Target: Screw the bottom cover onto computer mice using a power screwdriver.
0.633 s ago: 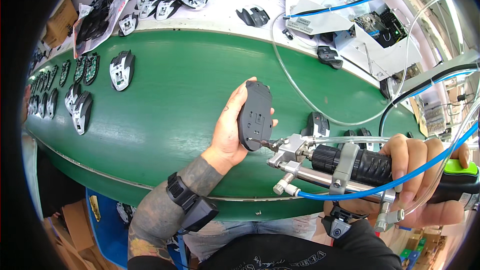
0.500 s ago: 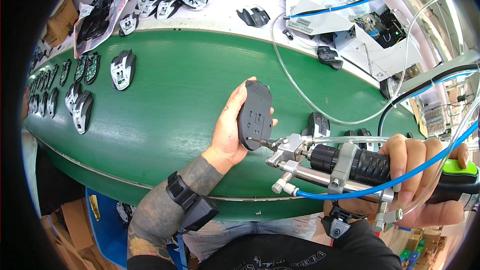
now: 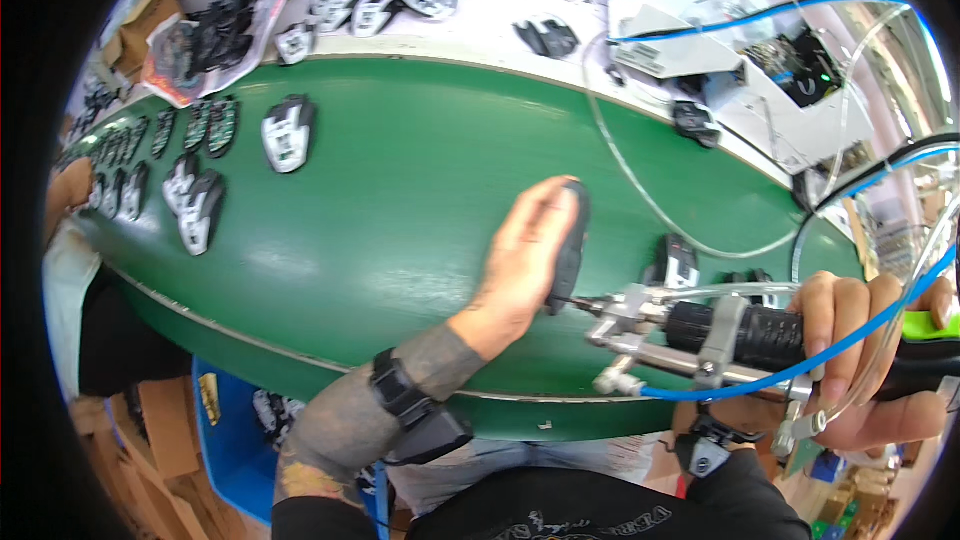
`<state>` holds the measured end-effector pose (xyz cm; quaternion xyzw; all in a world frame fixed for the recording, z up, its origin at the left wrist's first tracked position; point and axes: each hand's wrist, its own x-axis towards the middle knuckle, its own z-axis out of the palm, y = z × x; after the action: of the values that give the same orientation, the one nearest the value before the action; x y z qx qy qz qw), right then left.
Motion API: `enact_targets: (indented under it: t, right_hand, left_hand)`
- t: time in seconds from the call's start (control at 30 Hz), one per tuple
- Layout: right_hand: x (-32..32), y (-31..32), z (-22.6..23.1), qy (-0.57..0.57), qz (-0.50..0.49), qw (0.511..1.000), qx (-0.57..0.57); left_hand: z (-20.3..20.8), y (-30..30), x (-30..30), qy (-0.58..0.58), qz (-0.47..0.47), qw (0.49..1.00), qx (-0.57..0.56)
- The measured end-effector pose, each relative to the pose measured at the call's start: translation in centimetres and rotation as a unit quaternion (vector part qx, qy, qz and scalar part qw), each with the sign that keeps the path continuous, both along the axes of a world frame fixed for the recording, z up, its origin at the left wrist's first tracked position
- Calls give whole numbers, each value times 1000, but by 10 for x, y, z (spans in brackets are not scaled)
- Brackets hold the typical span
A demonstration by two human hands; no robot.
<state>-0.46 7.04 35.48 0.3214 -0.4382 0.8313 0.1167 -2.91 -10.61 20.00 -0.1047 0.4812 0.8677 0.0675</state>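
Inspector: What was the state of each grip?

Operator: My left grip [image 3: 515,265] was closed around a flat, rounded, black plastic mouse shell [image 3: 570,260], which I held above the smooth green table [image 3: 400,190], nearly edge-on to the view. My right grip [image 3: 848,308] was wrapped around a black, cylindrical power tool with silver metal fittings [image 3: 755,335].

Inspector: Where was the main hazard?

Operator: At the thin, dark metal tip [image 3: 582,303] of the tool. It pointed at the lower end of the shell; blur kept me from telling whether it was properly seated. A turn of either wrist could have set it at a slant, and a slanted tip could have slipped, scored the plastic or jabbed my left grip.

Inspector: Was the shell braced?

Operator: By my left grip alone. Excess push from the tool could have tilted the shell.

Inspector: State any secondary hazards.

Operator: The flexible blue hose [image 3: 720,395] curved past my right grip; a snag could have pulled the tool off line. A black-and-white plastic mouse part [image 3: 676,260] lay beyond the fittings, where a low swing could have knocked it.
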Motion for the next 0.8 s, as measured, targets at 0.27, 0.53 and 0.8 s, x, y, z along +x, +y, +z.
enact_targets:
  t: [0.27, 0.53, 0.8]
  right_hand:
    - [-19, 40, -8, -15, 156, 984, 88]
    - [-18, -5, -7, -27, -65, 997, 41]
    - [-24, 2, -5, -61, -136, 983, 111]
  left_hand:
    - [9, -78, -58, 231, 112, 825, -504]
    - [-14, -256, -91, -77, 134, 487, -860]
    - [31, -125, -75, 52, 91, 934, -342]
